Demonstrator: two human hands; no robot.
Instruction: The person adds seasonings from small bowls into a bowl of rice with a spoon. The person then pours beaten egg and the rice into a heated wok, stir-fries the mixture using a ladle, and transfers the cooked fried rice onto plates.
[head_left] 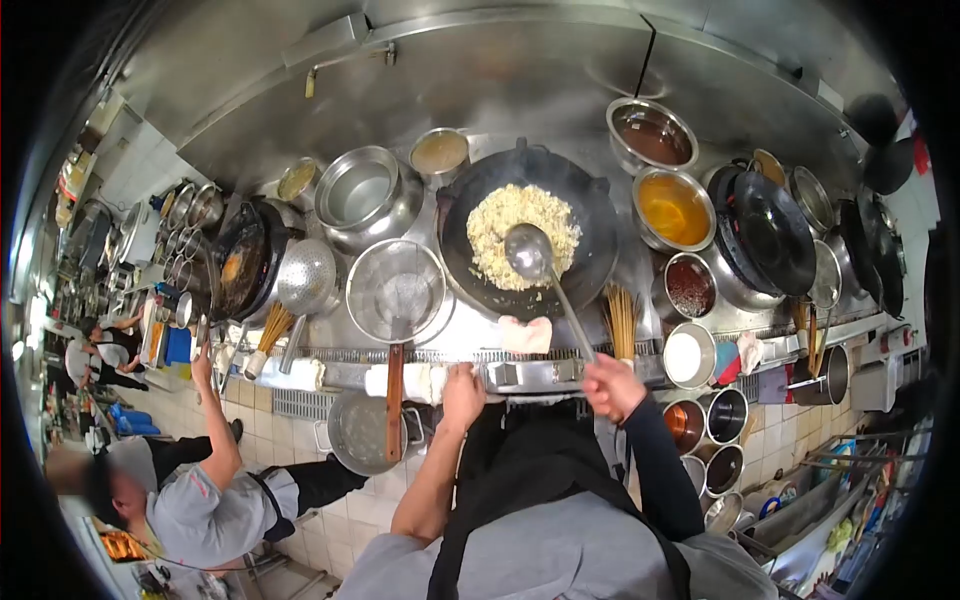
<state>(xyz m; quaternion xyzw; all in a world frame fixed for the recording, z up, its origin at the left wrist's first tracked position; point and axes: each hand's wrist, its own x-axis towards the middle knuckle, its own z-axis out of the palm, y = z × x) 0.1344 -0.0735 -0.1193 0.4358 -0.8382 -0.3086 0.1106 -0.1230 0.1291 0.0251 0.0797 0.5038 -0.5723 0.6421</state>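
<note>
Head view: our right hand grips the ladle on the food in the wok; left hand by the towel, can't tell finger closure. Pushing too hard could spill food over the rim.

Rice, seemingly, in wok | ladle on rice | strainer left of wok | bowl right

1. Bright, fairly even light; pale glare on the steel wall and ladle.
2. Strong bending toward the edges, black corners.
3. Centre fairly sharp; far-left background small and soft.
</note>
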